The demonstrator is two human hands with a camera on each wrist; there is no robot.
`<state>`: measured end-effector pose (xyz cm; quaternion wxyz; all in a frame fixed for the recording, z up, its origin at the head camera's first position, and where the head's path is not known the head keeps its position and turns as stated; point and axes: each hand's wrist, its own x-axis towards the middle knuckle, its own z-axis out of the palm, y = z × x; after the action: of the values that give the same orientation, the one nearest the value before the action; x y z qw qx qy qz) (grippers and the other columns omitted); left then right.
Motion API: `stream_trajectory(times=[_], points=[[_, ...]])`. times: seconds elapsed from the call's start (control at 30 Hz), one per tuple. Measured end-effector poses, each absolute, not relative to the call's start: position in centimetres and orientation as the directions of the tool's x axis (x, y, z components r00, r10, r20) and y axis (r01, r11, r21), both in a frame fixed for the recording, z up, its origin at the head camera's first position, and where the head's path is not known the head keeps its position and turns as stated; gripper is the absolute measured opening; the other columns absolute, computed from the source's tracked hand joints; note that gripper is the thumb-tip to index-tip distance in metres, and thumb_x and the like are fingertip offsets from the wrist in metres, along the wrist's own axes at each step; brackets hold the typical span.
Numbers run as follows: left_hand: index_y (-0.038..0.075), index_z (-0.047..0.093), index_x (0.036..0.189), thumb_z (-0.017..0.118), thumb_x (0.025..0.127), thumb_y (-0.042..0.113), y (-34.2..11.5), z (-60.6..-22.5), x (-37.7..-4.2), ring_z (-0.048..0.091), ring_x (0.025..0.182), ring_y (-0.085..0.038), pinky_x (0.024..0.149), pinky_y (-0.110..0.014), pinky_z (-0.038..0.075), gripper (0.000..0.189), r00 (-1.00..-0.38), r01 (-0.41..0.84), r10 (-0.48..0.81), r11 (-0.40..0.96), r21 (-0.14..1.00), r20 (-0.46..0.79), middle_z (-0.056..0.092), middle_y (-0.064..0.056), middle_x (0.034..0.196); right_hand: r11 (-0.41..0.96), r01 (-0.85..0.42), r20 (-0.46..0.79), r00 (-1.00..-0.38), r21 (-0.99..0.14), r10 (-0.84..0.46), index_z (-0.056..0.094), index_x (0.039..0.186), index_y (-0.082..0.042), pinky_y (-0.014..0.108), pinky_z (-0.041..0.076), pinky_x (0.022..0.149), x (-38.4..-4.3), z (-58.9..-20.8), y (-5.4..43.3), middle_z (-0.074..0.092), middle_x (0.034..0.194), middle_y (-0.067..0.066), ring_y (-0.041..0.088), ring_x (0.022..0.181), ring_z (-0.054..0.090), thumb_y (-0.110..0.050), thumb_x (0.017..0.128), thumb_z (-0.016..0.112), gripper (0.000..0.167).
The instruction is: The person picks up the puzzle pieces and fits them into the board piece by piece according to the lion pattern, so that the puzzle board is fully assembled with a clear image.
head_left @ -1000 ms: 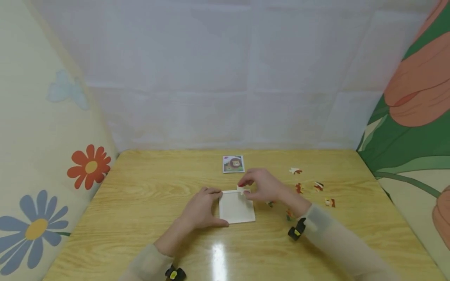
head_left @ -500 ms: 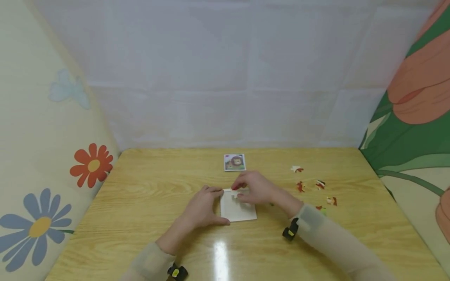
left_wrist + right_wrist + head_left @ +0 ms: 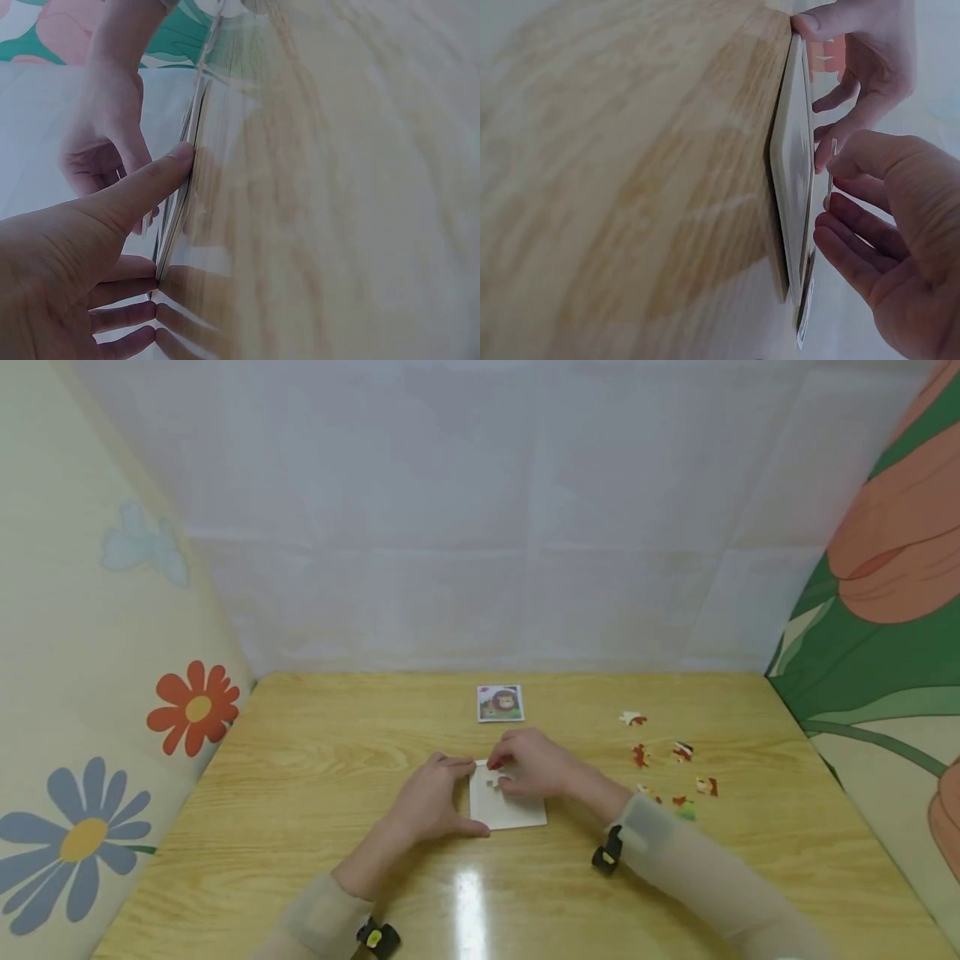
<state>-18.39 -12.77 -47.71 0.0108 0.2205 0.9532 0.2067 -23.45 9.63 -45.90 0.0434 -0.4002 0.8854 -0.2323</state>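
A square white puzzle tray with a raised rim lies on the wooden table. My left hand spans its left side, thumb at the near edge and index finger at the far corner. In the left wrist view the thumb lies along the tray's edge. Over the tray, my right hand pinches a jigsaw piece between thumb and fingertips, its pale side showing. In the right wrist view that piece appears edge-on, close over the tray. The right hand hides part of the tray's surface.
Behind the tray lies a square lion picture card. Several loose jigsaw pieces are scattered to the right, among them a red-brown one, a green one and a half-white one. A white cloth hangs behind the table.
My right hand has carried the jigsaw piece leftward from the tray's far edge to over its upper left part. The left hand has kept its place at the tray.
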Motion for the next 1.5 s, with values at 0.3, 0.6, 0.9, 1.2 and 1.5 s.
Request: stream_trajectory(times=[0.3, 0.6, 0.9, 1.2, 1.5], points=[[0.001, 0.069, 0.139, 0.102, 0.059, 0.056, -12.6, -47.6, -18.7, 0.062, 0.125, -0.032, 0.107, -0.049, 0.056, 0.103, -0.9, 0.421, 0.429, 0.813, 0.403, 0.076, 0.07, -0.013, 0.142, 0.612, -0.679, 0.085, -0.695, -0.406, -0.714, 0.081, 0.109, -0.006, 0.028, 0.061, 0.089, -23.4, -46.0, 8.7, 0.078, 0.104, 0.006, 0.017, 0.097, 0.071, -0.006, 0.087, 0.078, 0.022], [0.001, 0.069, 0.138, 0.102, 0.058, 0.056, -13.0, -47.9, -18.5, 0.061, 0.127, -0.033, 0.109, -0.051, 0.055, 0.103, -0.906, 0.405, 0.421, 0.816, 0.412, 0.056, 0.07, -0.012, 0.142, 0.643, -0.682, 0.073, -0.704, -0.349, -0.706, 0.081, 0.111, -0.008, 0.031, 0.061, 0.094, -22.8, -46.4, 7.7, 0.078, 0.106, 0.004, 0.019, 0.101, 0.07, -0.007, 0.089, 0.079, 0.022], [0.001, 0.069, 0.138, 0.102, 0.058, 0.056, -12.8, -47.8, -18.5, 0.061, 0.125, -0.031, 0.108, -0.05, 0.056, 0.102, -0.906, 0.405, 0.42, 0.815, 0.415, 0.059, 0.071, -0.012, 0.142, 0.66, -0.688, 0.066, -0.706, -0.303, -0.705, 0.082, 0.11, -0.009, 0.033, 0.061, 0.096, -22.8, -46.4, 7.4, 0.078, 0.107, 0.006, 0.02, 0.102, 0.071, -0.009, 0.089, 0.079, 0.022], [0.001, 0.069, 0.138, 0.102, 0.059, 0.056, -12.8, -47.7, -18.5, 0.061, 0.125, -0.031, 0.109, -0.049, 0.056, 0.101, -0.898, 0.424, 0.433, 0.804, 0.417, 0.077, 0.071, -0.012, 0.141, 0.678, -0.67, 0.07, -0.725, -0.302, -0.685, 0.081, 0.109, -0.009, 0.033, 0.061, 0.095, -22.9, -46.8, 7.3, 0.077, 0.104, 0.005, 0.02, 0.099, 0.071, -0.009, 0.086, 0.08, 0.023], [0.0, 0.069, 0.137, 0.102, 0.058, 0.055, -12.8, -47.9, -18.6, 0.062, 0.125, -0.033, 0.107, -0.05, 0.056, 0.101, -0.899, 0.421, 0.43, 0.804, 0.419, 0.079, 0.072, -0.013, 0.14, 0.693, -0.653, 0.057, -0.739, -0.304, -0.672, 0.082, 0.111, -0.008, 0.032, 0.062, 0.094, -22.7, -46.6, 7.2, 0.076, 0.106, 0.006, 0.02, 0.098, 0.072, -0.008, 0.087, 0.078, 0.024]])
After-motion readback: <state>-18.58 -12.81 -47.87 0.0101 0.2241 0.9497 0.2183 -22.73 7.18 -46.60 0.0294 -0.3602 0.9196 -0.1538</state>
